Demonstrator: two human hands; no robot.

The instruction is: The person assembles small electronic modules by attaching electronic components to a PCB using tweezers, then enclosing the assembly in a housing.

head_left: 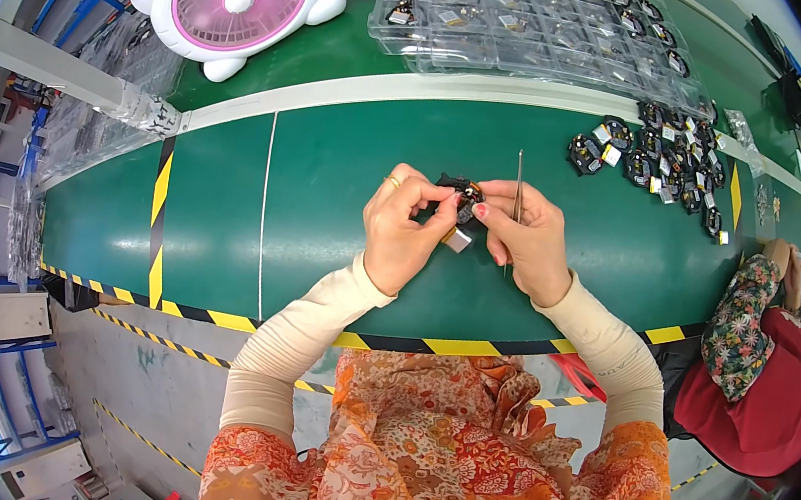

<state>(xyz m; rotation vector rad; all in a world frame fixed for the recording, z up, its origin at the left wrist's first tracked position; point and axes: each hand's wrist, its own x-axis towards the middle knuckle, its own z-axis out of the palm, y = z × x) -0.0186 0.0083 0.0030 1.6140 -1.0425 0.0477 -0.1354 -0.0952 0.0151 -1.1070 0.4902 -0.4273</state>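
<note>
As the scene is shown from above in the head view, a small black electronic unit is held over the middle of a green worktable. It is pinched from one side by the thumb and fingertips of the left hand and from the other by those of the right hand, where slim metal tweezers are also gripped, pointing away from the body. A silver, flat piece is seen just below the unit. The handling of this unit appears unfinished, since it is not yet set down; what exactly is being done to it is hidden by the fingers. Similar units are heaped in a loose pile to the right, and more are held in clear compartment trays beyond. Whether either group is finished or waiting cannot be told.
</note>
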